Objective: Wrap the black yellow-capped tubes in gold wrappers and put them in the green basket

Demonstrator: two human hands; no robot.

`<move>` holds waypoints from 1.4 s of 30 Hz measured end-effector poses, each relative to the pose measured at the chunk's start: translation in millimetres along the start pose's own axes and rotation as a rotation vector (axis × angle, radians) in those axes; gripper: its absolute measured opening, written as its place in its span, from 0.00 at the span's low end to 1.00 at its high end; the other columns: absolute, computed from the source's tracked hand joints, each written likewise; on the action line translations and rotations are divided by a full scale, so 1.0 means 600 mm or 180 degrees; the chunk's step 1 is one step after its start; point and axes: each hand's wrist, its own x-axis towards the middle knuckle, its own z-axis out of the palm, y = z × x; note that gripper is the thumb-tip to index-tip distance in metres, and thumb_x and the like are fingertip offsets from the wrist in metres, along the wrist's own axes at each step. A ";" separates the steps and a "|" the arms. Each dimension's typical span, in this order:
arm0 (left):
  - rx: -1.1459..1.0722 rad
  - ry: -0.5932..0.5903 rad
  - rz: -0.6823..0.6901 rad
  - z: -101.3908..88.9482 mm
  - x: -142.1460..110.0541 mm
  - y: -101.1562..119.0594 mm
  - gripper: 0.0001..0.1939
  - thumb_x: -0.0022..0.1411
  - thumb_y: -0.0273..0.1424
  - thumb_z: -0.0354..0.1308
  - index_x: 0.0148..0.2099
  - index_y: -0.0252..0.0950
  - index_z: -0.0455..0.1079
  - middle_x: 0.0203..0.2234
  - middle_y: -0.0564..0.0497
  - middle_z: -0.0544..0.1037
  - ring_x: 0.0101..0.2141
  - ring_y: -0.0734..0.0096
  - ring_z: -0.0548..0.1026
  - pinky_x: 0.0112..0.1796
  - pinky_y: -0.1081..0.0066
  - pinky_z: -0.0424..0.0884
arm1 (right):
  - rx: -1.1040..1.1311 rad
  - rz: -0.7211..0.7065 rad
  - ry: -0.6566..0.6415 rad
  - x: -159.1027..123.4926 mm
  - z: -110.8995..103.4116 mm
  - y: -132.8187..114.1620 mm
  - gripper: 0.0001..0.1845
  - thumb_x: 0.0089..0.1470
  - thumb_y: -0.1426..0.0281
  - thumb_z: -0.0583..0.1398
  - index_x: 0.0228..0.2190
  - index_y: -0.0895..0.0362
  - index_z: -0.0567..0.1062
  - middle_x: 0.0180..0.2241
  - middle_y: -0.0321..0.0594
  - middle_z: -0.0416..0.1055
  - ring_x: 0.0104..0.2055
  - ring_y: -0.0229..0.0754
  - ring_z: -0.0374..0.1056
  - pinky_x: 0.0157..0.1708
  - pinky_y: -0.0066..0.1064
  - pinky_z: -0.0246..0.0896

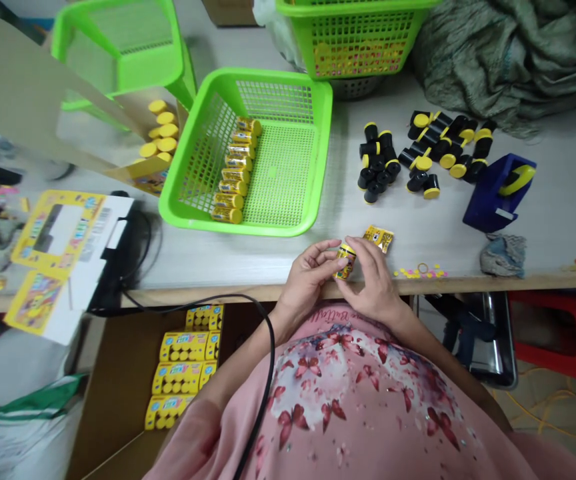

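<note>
Some wrapped — many still bare
Left hand and right hand grip a yellow tube; wrapped row at ten o'clock, black tubes at one.

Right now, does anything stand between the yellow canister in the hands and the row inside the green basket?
Only the left hand holding the yellow canister, then the raised near rim of the green basket. No loose item shows between them.

Pale table — bottles, baskets
</note>
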 end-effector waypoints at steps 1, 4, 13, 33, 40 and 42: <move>-0.0001 -0.0004 -0.0026 -0.001 -0.001 0.001 0.21 0.44 0.25 0.73 0.43 0.34 0.75 0.28 0.54 0.81 0.28 0.77 0.78 0.35 0.78 0.72 | 0.0226 0.0094 -0.0097 0.000 -0.004 -0.001 0.39 0.55 0.68 0.62 0.64 0.52 0.55 0.61 0.50 0.63 0.64 0.53 0.59 0.64 0.53 0.57; -0.0083 -0.0259 -0.0252 -0.005 -0.002 0.009 0.21 0.45 0.27 0.72 0.44 0.34 0.76 0.28 0.52 0.82 0.26 0.73 0.78 0.32 0.74 0.73 | 0.1342 0.0691 -0.0255 0.001 -0.019 0.001 0.28 0.60 0.65 0.59 0.61 0.49 0.63 0.61 0.44 0.66 0.63 0.49 0.62 0.63 0.49 0.59; 0.0159 -0.0495 -0.0182 -0.009 -0.013 0.021 0.25 0.47 0.27 0.71 0.49 0.35 0.74 0.28 0.51 0.81 0.27 0.69 0.78 0.36 0.67 0.76 | 0.2627 0.1953 -0.0043 0.017 -0.035 0.004 0.14 0.49 0.62 0.68 0.40 0.50 0.79 0.42 0.35 0.80 0.47 0.42 0.75 0.52 0.39 0.70; 0.0178 -0.0299 -0.0121 0.004 0.005 0.002 0.19 0.51 0.40 0.70 0.43 0.34 0.78 0.33 0.48 0.81 0.32 0.71 0.77 0.35 0.73 0.74 | 0.0008 0.0194 0.0364 0.001 0.002 0.007 0.35 0.54 0.74 0.59 0.62 0.50 0.57 0.55 0.48 0.68 0.58 0.52 0.65 0.57 0.50 0.66; -0.0182 -0.0630 -0.0754 -0.006 -0.002 0.000 0.15 0.51 0.35 0.70 0.39 0.31 0.79 0.31 0.43 0.83 0.31 0.63 0.81 0.35 0.67 0.78 | 0.0294 0.0094 0.0242 -0.001 -0.009 0.004 0.36 0.52 0.75 0.61 0.60 0.49 0.57 0.51 0.46 0.72 0.55 0.51 0.69 0.56 0.50 0.66; -0.0181 -0.0590 -0.0776 -0.005 -0.003 0.001 0.14 0.49 0.34 0.71 0.37 0.31 0.79 0.31 0.43 0.83 0.30 0.64 0.81 0.36 0.67 0.77 | 0.0360 0.0061 0.0231 -0.002 -0.011 0.001 0.36 0.53 0.74 0.61 0.61 0.49 0.57 0.51 0.46 0.72 0.54 0.50 0.70 0.56 0.48 0.67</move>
